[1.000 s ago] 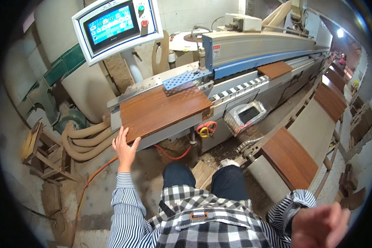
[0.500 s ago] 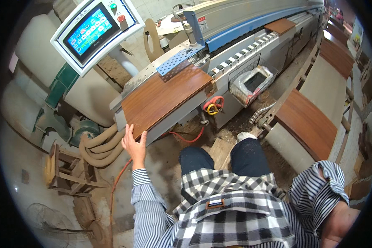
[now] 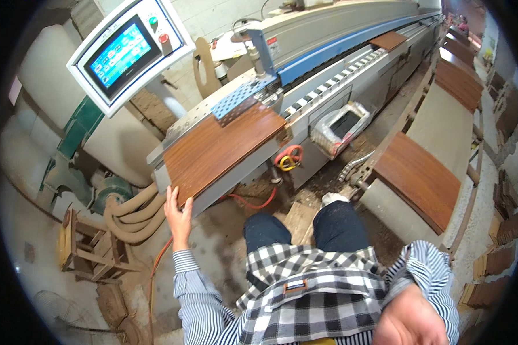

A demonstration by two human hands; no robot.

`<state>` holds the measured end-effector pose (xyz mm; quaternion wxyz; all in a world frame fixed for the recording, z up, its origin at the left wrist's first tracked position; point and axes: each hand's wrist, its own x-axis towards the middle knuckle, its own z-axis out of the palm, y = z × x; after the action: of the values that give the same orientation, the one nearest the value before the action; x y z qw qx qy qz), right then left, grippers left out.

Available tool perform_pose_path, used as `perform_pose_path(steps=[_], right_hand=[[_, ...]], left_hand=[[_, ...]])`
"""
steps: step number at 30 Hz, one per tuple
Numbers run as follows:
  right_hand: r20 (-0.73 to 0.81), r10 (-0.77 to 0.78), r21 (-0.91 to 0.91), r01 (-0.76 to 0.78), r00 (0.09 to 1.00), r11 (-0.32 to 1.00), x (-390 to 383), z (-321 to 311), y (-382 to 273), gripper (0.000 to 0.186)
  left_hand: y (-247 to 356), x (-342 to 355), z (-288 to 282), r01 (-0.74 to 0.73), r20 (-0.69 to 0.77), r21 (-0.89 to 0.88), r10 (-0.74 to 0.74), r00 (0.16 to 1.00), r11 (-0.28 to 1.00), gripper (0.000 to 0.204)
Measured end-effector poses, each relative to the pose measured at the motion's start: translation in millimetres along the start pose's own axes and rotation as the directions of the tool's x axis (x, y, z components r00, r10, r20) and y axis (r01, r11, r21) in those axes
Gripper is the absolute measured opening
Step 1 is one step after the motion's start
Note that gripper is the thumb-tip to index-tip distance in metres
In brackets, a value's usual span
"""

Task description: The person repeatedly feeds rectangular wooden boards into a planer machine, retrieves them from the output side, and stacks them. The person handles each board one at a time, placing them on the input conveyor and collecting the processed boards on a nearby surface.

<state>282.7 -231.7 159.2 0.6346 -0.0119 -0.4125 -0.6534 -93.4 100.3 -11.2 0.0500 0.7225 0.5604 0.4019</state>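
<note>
My left hand (image 3: 179, 216) is at the near left corner of a reddish-brown wood-grain board (image 3: 224, 148). Its fingers are stretched and spread, with fingertips touching the board's end and the thumb by its near edge. The board lies flat on the infeed table of a long machine, its far edge beside a blue perforated plate (image 3: 240, 99). At the lower right, my right hand (image 3: 411, 319) is raised close to my body, away from the boards. Its fingers are blurred and partly cut off by the picture's edge.
A control panel (image 3: 124, 54) with a lit screen stands at the upper left. Orange-handled scissors (image 3: 288, 157) hang on the machine's side, near a wire basket (image 3: 341, 129). To the right, a roller conveyor carries brown boards (image 3: 418, 179). A wooden stool (image 3: 92, 244) stands at the left.
My right hand has come inward from the far lower right toward my body. My left hand stays at the board's corner. The whole view has shifted slightly.
</note>
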Motion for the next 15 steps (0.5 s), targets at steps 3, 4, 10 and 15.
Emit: perform_pose_path(steps=[3, 4, 10, 15], right_hand=[[0.149, 0.087, 0.166, -0.111, 0.985, 0.980, -63.5, -7.1, -8.1, 0.021], [0.625, 0.189, 0.262, -0.431, 0.757, 0.863, -67.5, -21.3, 3.5, 0.019], [0.912, 0.385, -0.396, -0.557, -0.144, 0.730, -178.7, -124.6, -18.4, 0.036], [0.728, 0.564, -0.685, -0.434, -0.389, 0.584, -208.5, -195.2, -27.4, 0.034]], left_hand=[[-14.1, -7.1, -8.2, 0.058, 0.026, -0.016, -0.057, 0.998, 0.998, 0.052], [-8.5, -3.2, -5.1, 0.072, 0.053, 0.011, -0.073, 0.996, 0.997, 0.055], [24.9, 7.7, 8.7, 0.093, 0.096, 0.105, -0.103, 0.990, 0.990, 0.066], [38.8, 11.1, 28.7, 0.140, 0.080, 0.084, -0.147, 0.986, 0.987, 0.068]])
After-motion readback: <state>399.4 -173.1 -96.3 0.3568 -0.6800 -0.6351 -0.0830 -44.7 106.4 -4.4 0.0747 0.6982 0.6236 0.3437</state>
